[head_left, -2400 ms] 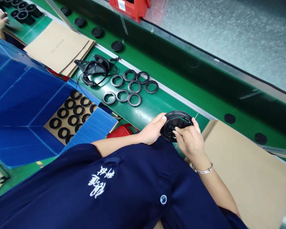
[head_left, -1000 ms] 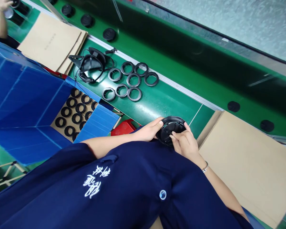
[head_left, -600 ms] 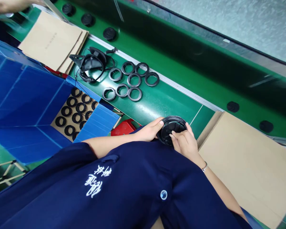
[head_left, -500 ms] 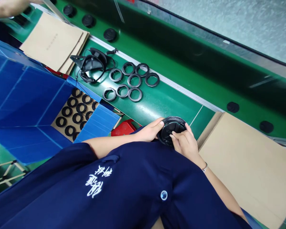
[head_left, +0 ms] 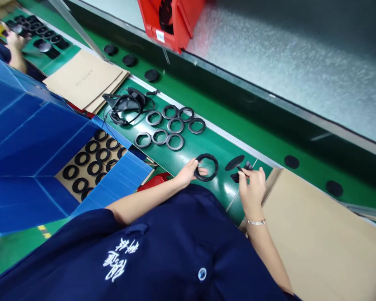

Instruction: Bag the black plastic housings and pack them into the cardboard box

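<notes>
My left hand [head_left: 190, 172] pinches a black ring [head_left: 207, 167] and holds it just above the green bench [head_left: 207, 146]. My right hand [head_left: 252, 186] is closed on a thin black disc-shaped piece [head_left: 236, 163], held apart from the ring to its right. Several loose black rings [head_left: 171, 127] lie in a cluster on the bench further left. Behind them lies a tangle of black headphone parts with cables [head_left: 125, 104].
A blue box [head_left: 34, 142] at my left holds rows of black rings on cardboard [head_left: 92, 154]. Cardboard sheets lie at the right [head_left: 316, 234] and far left [head_left: 84, 79]. Black round parts [head_left: 152, 75] ride the conveyor. A red bin [head_left: 169, 19] stands behind. Another person's hand [head_left: 14, 39] works far left.
The round black assembly that both hands held together is now in two pieces: the ring in my left hand, the thin disc in my right. Both hands have moved apart and forward over the bench.
</notes>
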Tool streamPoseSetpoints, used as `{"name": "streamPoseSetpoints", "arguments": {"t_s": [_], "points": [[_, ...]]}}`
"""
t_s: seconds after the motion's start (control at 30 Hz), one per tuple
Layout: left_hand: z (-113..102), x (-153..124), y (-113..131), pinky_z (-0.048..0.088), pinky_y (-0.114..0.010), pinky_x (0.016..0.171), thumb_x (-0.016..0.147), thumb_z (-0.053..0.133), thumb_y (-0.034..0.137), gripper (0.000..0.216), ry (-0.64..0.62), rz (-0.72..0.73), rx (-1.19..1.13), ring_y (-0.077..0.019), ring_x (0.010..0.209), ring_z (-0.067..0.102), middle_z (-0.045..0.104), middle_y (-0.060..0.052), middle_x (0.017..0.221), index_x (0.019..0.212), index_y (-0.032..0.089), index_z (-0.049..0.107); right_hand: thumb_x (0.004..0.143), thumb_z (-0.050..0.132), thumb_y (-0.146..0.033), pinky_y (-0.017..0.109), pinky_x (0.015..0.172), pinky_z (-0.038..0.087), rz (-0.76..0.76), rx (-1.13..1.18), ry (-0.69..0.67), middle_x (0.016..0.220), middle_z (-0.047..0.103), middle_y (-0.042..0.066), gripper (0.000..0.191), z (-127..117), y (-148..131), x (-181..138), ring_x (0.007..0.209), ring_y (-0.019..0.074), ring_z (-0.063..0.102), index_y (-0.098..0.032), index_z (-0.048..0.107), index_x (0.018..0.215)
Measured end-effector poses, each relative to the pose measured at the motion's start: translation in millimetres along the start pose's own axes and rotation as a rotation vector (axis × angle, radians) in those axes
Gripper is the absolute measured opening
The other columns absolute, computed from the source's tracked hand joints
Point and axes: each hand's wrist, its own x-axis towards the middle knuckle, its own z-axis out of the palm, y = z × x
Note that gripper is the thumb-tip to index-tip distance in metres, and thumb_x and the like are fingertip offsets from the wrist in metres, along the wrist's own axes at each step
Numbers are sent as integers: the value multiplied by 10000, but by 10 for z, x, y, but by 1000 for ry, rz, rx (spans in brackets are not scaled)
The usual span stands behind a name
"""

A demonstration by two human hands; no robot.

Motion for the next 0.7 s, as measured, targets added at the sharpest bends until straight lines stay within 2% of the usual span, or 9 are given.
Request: {"name": "streamPoseSetpoints", "arguments": {"t_s": [0.07,0.17,0.27,0.37,0.43,0.47,0.53,0.6,0.7], "points": [[-122,242,-70,529,-268,655,1024,528,367,181,140,-8,33,-187,697,721,739,-55,744,1065,192,552,1034,486,-415,474,995,507,120,-23,-153,799,625,65,352,352,369,-148,826,184,571,-144,649,878],[-312,549,-200,484,-245,610,999,585,330,150,193,-39,45,-175,650,696,724,-38,697,1047,190,562,1026,419,-385,419,900,509,194,-1,-278,729,600,88,426,928,719,-445,750,186,532,-128,626,757],[-478,850,-306,508,-269,647,996,590,342,182,177,-101,55,-184,666,703,736,-61,727,1066,175,571,975,439,-338,399,885,496,337,30,-389,762,609,121,367,1356,802,-675,771,199,539,-104,648,785],[-612,1245,-330,542,-306,700,1013,548,355,209,111,-179,92,-193,676,720,738,-73,753,1087,160,568,952,448,-344,423,965,463,550,48,-433,1044,643,214,376,1483,760,-790,967,246,576,-62,685,1027],[-682,1558,-292,553,-318,734,1029,502,331,198,54,-227,143,-195,698,734,738,-74,764,1097,155,564,977,411,-393,421,1009,442,695,87,-458,1196,615,228,447,1408,637,-905,1074,262,573,-77,669,1159],[-712,1715,-260,555,-320,749,1039,470,311,193,23,-249,176,-195,716,741,740,-76,771,1099,154,564,991,389,-424,398,995,450,760,131,-492,1194,625,209,465,1356,517,-996,1066,253,584,-98,678,1153],[-768,2006,-179,553,-310,768,1054,410,272,202,-40,-290,249,-187,749,751,748,-83,790,1091,154,570,995,394,-476,311,855,490,858,290,-629,973,680,127,467,1304,143,-1234,880,198,620,-141,716,950],[-820,2233,-100,548,-297,771,1057,395,260,215,-99,-328,321,-178,750,751,755,-88,792,1060,154,581,944,505,-476,244,645,453,937,482,-810,710,639,55,431,1391,-323,-1490,636,142,567,-154,679,716],[-885,2435,-53,544,-292,766,1036,477,310,200,-168,-362,388,-181,740,750,768,-94,795,1020,159,607,957,537,-416,229,580,403,1078,588,-929,626,593,32,427,1707,-805,-1815,569,119,520,-142,586,632]]}}
